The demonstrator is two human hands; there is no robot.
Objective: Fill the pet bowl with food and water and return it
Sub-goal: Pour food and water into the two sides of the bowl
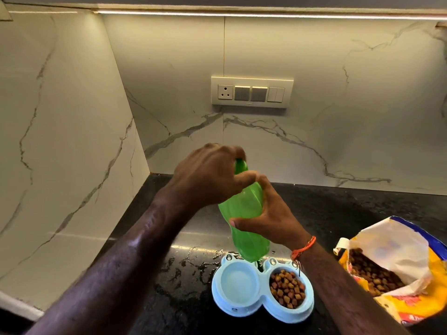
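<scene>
Here, a person stands at a dark stone counter (338,209) with wet splashes, seen from a head-worn camera looking down. Going left to right: the left hand (208,176) reaches in from the lower left and is closed over the top of a green bottle (244,213), fingers wrapped around the cap end. The bottle stands nearly upright, its long axis tipped slightly so the top leans left and away, and its base sits just behind the pet bowl (262,291). The right hand (268,216) clamps the bottle's middle from the right side. The double bowl lies directly below both hands, nearer the viewer; its left well looks pale and holds water or is bare, which I cannot tell, and its right well holds brown kibble (287,288). Further right, an open food bag (396,267) lies on its side. The cap probably gets twisted next, with the bowl straight beneath
</scene>
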